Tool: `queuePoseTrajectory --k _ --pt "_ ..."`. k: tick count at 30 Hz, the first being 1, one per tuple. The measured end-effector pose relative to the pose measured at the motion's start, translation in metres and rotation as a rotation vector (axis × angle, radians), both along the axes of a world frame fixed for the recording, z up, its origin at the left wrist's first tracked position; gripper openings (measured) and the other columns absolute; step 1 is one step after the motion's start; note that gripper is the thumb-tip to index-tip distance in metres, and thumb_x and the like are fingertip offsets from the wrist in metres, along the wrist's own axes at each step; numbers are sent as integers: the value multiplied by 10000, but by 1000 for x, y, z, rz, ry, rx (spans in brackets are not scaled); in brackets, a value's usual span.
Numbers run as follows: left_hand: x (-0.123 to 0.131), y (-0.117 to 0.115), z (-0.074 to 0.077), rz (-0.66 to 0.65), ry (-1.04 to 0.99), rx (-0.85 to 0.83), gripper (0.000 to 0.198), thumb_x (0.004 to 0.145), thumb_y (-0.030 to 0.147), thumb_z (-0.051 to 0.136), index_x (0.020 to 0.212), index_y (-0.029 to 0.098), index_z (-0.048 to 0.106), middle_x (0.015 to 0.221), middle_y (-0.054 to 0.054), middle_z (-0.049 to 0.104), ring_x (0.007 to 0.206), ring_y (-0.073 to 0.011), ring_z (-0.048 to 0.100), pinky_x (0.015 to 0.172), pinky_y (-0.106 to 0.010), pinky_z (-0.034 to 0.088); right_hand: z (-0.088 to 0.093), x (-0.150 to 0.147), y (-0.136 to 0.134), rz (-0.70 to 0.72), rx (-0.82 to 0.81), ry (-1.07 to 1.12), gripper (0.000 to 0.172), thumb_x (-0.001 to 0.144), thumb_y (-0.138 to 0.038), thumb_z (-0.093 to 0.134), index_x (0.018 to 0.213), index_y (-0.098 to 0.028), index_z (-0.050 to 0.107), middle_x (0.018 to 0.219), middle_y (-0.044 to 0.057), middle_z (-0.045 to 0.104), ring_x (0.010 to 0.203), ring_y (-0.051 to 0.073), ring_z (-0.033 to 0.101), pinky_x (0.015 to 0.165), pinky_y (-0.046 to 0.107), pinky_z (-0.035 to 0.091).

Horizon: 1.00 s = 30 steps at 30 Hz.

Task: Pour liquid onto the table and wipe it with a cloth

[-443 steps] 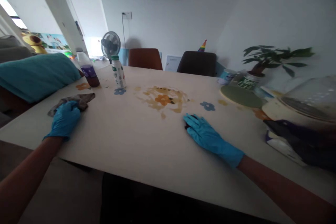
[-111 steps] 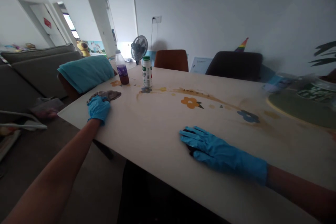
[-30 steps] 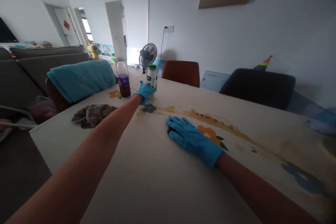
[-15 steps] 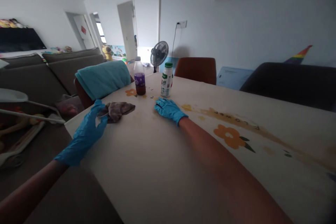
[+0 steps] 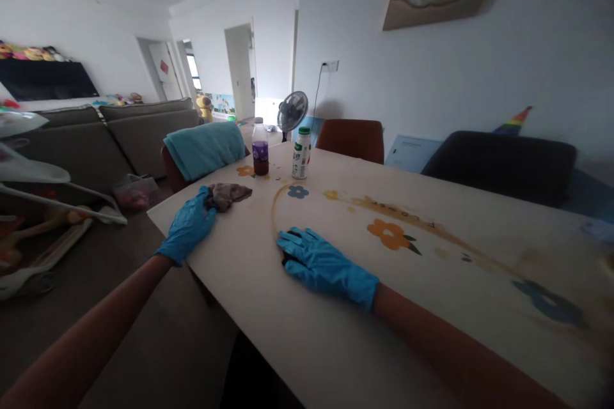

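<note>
My left hand [image 5: 189, 225], in a blue glove, is at the left edge of the table with its fingers closed on a crumpled grey-brown rag [image 5: 229, 194]. My right hand [image 5: 322, 263], also gloved in blue, presses down on the tabletop [image 5: 307, 332] over a small dark thing, mostly hidden beneath the palm and fingers. A curved brownish streak [image 5: 274, 208] runs up from its fingertips past a blue printed flower. A wider brown smear [image 5: 407, 216] crosses the table to the right.
A purple-labelled bottle of dark liquid [image 5: 260, 150] and a white bottle with a green cap [image 5: 301, 153] stand at the far end. Chairs surround the table, one draped with a teal towel [image 5: 206, 148]. A fan [image 5: 292, 111] stands behind.
My right hand has slid back toward me, away from the white bottle, uncovering the blue flower and curved streak. My left hand's fingers have closed on the rag. The view has tilted up.
</note>
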<state>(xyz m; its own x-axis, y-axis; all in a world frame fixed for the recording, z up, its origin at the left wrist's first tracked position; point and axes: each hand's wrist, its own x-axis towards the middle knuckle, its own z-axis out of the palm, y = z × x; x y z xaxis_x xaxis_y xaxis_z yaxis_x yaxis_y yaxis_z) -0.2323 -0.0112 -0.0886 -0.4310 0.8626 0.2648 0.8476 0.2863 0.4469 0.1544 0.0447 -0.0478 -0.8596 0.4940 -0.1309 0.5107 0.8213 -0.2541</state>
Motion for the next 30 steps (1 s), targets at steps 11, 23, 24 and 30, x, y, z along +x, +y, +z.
queuePoseTrajectory --k 11,23,24,30 --pt "0 -1 -1 -14 8 22 684 1167 292 525 1791 22 449 1601 -316 658 1462 -430 691 1250 -566 525 -3 121 -98 -123 -9 -105 782 1203 -638 431 1871 -232 465 1925 160 126 1800 505 151 1420 825 146" --pt "-4 7 -8 54 -14 45 778 1148 256 587 1841 -18 363 1742 -295 552 1586 -406 615 1371 -522 454 7 -78 24 -124 100 -113 703 1247 -531 451 1878 -222 462 1951 155 245 1838 347 228 1508 599 121" --pt "-4 7 -7 59 -16 43 773 1150 250 588 1841 -18 367 1743 -293 552 1587 -402 615 1373 -516 452 7 -96 34 -127 101 -100 694 1250 -524 449 1872 -216 470 1954 156 237 1837 342 236 1507 593 135" --pt "-5 5 -5 20 -52 44 719 1200 267 536 1829 -47 384 1807 -283 479 1642 -405 557 1409 -495 394 6 -168 77 -203 101 -44 679 1254 -502 410 1844 -177 496 1951 156 241 1812 374 300 1496 631 188"
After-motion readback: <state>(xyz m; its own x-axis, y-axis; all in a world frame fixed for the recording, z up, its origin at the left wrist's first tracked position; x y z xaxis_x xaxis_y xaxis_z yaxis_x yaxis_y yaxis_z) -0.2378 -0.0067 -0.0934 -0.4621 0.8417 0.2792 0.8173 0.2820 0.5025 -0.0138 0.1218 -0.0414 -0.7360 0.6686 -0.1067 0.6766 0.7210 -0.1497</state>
